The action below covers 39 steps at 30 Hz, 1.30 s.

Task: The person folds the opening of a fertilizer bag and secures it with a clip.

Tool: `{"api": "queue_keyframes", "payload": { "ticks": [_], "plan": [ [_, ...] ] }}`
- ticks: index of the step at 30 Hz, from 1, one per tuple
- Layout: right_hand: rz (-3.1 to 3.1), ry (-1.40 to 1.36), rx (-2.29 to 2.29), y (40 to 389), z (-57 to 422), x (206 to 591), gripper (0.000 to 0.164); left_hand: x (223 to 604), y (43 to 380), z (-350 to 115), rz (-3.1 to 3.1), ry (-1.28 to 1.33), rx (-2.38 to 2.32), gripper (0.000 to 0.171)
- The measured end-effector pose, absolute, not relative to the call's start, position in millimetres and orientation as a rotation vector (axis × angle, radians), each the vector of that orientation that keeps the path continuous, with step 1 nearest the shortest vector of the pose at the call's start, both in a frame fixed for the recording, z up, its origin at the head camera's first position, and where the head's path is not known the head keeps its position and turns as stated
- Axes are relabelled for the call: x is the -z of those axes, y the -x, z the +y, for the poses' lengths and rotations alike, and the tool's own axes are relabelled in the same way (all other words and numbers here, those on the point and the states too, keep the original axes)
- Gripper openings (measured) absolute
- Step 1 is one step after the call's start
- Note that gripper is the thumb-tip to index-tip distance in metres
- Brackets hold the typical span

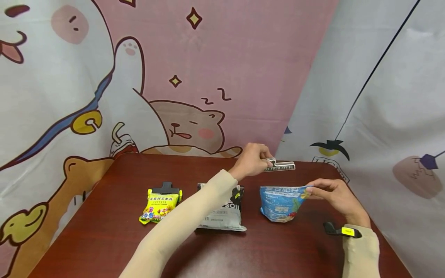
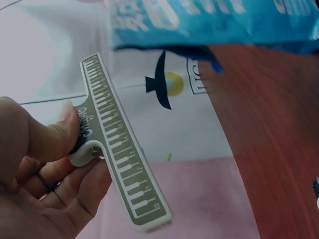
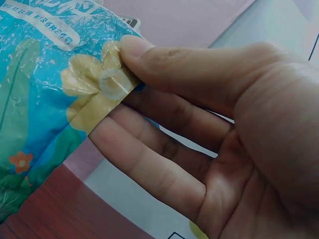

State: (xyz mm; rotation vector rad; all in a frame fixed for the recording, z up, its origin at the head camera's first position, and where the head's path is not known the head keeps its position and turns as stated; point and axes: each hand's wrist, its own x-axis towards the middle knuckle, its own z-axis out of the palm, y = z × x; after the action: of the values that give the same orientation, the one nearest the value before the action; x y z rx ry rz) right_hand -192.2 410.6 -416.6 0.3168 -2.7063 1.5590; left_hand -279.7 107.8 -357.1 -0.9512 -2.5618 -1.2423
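Observation:
My left hand (image 1: 253,159) grips a long clip (image 1: 286,166) by its handle, thumb on one side and curled fingers on the other. A piano-key pattern runs along the white-edged clip (image 2: 124,154) in the left wrist view. Just below and to the right of it stands a blue plastic bag (image 1: 281,204) printed with flowers. Its top right corner is pinched between the thumb and fingers of my right hand (image 1: 335,193). In the right wrist view, the thumb presses over a yellow flower on the bag (image 3: 45,99). The clip is apart from the bag.
On the dark red table (image 1: 222,255), a yellow bag (image 1: 161,204) with a black clip (image 1: 167,188) on top lies at the left. A grey-white bag (image 1: 226,220) sits mid-table, partly hidden behind my left forearm. A cartoon-printed cloth (image 1: 236,46) hangs behind the table.

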Motion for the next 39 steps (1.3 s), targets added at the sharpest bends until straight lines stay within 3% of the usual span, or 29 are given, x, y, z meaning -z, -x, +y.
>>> {"api": "queue_keyframes", "payload": {
  "ticks": [19,39],
  "plan": [
    [-2.676,-0.352,-1.567,193.5,410.4,416.9,0.028,338.3,244.4,118.7,-2.54,1.031,1.194,0.004],
    [-2.653,-0.369,-1.635,192.9,413.8,417.7,0.027,351.4,224.7,137.1,-2.593,1.033,1.147,0.008]
  ]
}}
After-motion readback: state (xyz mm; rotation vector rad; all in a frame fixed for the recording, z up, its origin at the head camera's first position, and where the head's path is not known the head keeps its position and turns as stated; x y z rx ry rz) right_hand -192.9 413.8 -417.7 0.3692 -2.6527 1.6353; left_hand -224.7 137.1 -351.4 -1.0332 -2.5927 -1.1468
